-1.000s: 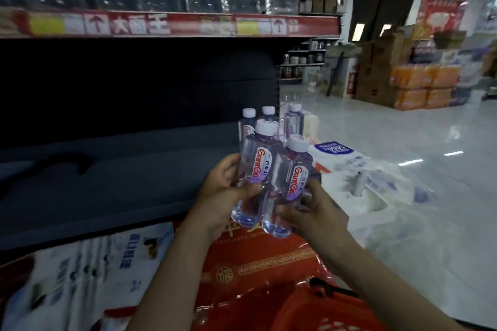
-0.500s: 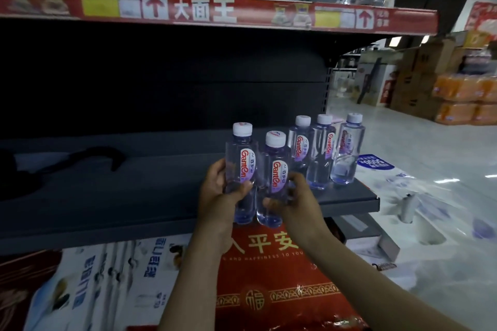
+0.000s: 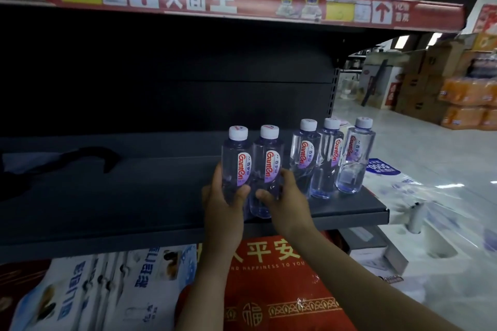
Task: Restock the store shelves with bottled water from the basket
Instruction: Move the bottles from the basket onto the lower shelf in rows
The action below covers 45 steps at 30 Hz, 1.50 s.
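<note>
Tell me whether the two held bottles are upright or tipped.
Upright. The left hand grips one bottle, the right hand the other bottle; both caps up, bases down.

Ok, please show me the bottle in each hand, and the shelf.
Left-hand bottle (image 3: 243, 169): head view, on its label.
Right-hand bottle (image 3: 271, 166): head view, on its label.
Shelf (image 3: 121, 204): head view, on its bare top.

Five water bottles (image 3: 306, 153); two of them held, three standing; two hands (image 3: 223, 204); one grey shelf (image 3: 134, 209).
</note>
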Available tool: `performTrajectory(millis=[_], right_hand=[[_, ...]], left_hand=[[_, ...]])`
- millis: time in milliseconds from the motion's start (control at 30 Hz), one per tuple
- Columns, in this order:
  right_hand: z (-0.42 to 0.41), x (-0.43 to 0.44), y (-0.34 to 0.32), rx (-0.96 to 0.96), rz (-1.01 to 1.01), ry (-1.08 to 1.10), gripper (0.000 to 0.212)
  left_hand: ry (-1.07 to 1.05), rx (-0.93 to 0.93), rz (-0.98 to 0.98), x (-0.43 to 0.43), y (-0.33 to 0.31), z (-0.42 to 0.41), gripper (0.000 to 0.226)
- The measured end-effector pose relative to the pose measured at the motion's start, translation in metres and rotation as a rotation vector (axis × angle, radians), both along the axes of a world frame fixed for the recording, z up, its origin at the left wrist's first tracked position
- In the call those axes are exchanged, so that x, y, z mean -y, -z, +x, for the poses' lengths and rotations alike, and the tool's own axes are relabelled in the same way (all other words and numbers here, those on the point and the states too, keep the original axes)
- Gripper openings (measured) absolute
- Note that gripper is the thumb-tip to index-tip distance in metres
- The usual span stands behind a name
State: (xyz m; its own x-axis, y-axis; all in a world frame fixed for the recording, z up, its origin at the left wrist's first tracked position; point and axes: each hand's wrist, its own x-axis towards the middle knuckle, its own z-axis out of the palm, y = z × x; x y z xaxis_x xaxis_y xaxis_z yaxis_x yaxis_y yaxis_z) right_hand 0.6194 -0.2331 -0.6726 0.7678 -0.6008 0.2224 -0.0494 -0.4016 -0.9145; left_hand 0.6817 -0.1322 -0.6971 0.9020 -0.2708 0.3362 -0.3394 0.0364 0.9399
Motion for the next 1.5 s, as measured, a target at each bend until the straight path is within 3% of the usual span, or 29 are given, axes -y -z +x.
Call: performTrajectory(millis=[100,267,667,800,1000,1167,1333,1500], right_hand=[[-0.004,0.001,0.004,-0.033,-0.082,0.027,0.049],[-0.009,0.005,0.015,-0.083,-0.181,0.057,0.049],[0.011,0.007,0.019,-0.142,-0.206,0.195,0.048],[0.016,0.009,0.016,-0.235,-0.257,0.226,0.049],[0.008,0.010,0.017,-0.227,-0.241,0.163,0.044],[-0.033,0.012,0.022,-0.216,-0.415,0.050,0.038],[-0.110,0.026,0.042,-0.384,-0.615,0.099,0.056],[-0.210,0.053,0.070,-0.545,-0.612,0.234,0.057]], left_hand=[[-0.027,0.002,0.066,0.000,0.010,0.000,0.053],[-0.089,0.028,0.225,-0.006,0.015,0.006,0.060],[-0.192,0.047,0.300,0.020,0.015,0.013,0.056],[-0.180,0.066,0.369,0.028,0.018,0.018,0.065],[-0.190,0.019,0.528,0.029,0.014,0.013,0.083],[-0.251,0.173,0.672,0.015,0.013,-0.030,0.080],[-0.055,0.358,0.873,0.022,0.021,-0.093,0.074],[0.074,0.561,1.003,0.035,0.034,-0.152,0.070]])
